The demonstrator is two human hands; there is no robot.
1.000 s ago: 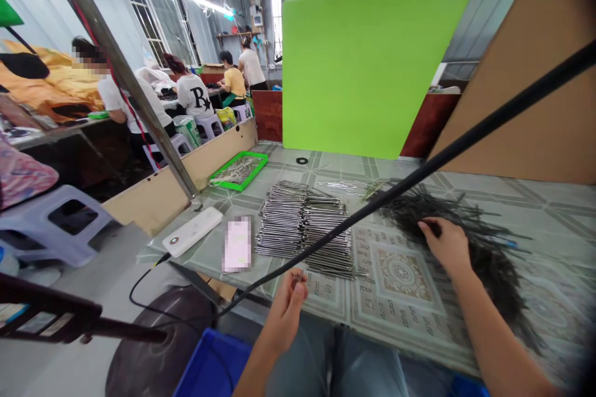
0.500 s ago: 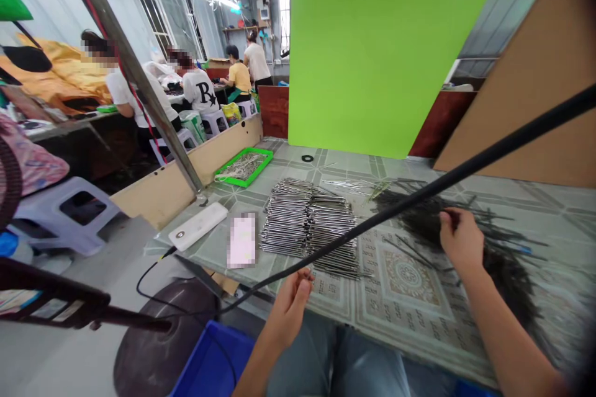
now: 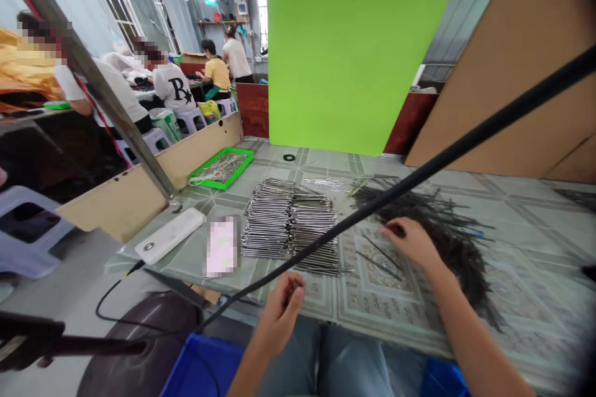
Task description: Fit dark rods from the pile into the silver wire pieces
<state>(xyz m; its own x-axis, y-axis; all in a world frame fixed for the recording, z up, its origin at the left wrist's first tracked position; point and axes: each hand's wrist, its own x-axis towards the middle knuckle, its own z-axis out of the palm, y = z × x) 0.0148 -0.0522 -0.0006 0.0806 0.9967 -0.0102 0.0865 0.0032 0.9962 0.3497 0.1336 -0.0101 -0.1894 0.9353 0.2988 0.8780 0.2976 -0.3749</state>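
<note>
My left hand (image 3: 282, 309) is just off the table's near edge, its fingers curled together; whatever they hold, if anything, is hidden. Beyond it lie two side-by-side stacks of thin shiny metal rods (image 3: 266, 223). My right hand (image 3: 414, 245) hovers at the left side of a loose heap of thin dark strips (image 3: 459, 260), thumb and fingertips pinched together. What is in that pinch is too small to make out. A couple of separate dark strips (image 3: 379, 263) lie on the patterned tablecloth below the right hand.
A black bar (image 3: 410, 183) crosses diagonally in front of the table. Left of the rods are a pale blurred rectangle (image 3: 222, 247), a white power bank (image 3: 170, 236) with a cable, and a green tray (image 3: 226, 169) of small metal pieces. Several people sit at benches behind.
My right hand has moved left from over the dark heap to its left side. My left hand stays by the table edge, fingers still curled. The view has turned right.
</note>
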